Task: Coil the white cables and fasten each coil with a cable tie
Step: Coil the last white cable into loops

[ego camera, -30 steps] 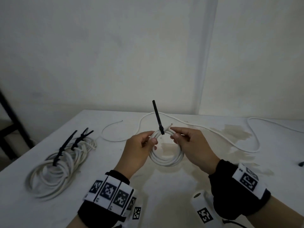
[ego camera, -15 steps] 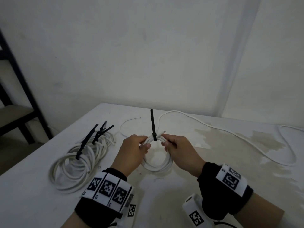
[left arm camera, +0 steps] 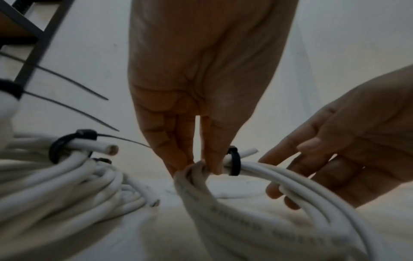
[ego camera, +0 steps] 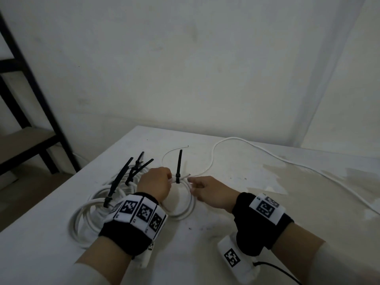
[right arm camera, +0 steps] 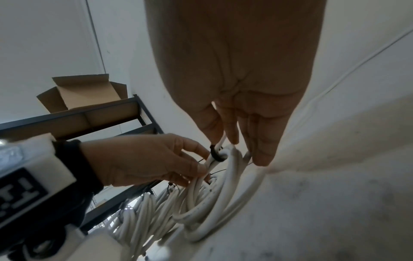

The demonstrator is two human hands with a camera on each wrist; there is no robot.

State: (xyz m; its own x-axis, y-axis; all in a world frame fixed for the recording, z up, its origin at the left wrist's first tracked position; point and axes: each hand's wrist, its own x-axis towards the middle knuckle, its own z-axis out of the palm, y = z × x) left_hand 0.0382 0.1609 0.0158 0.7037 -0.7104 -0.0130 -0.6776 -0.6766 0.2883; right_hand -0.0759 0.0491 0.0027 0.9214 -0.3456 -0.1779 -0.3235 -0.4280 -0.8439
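A small coil of white round cable (ego camera: 181, 204) sits on the white counter (ego camera: 236, 233), its far side raised between two hands. A black plastic cable tie (ego camera: 178, 171) is cinched round that far side, its free tail standing upright above the coil. The left hand (ego camera: 156, 185) grips the coil's strands just left of the tie, fingers (left arm camera: 178, 150) curled down over them and pinching the bundle, as the left wrist view shows. The right hand (ego camera: 209, 192) holds the coil just right of the tie, its fingers (right arm camera: 261, 141) loosely curled round the strands, with a short cut cable end poking out beside the tie. Left of the small coil, touching it or nearly so, lies a larger pile of coiled white cables (ego camera: 96, 210) bound with several black ties (ego camera: 118, 178) whose tails stick up. A loose white cable (ego camera: 273, 157) trails across the counter to the right of the coil and beyond it. A dark metal shelf frame (ego camera: 35, 103) stands off the counter's left edge.
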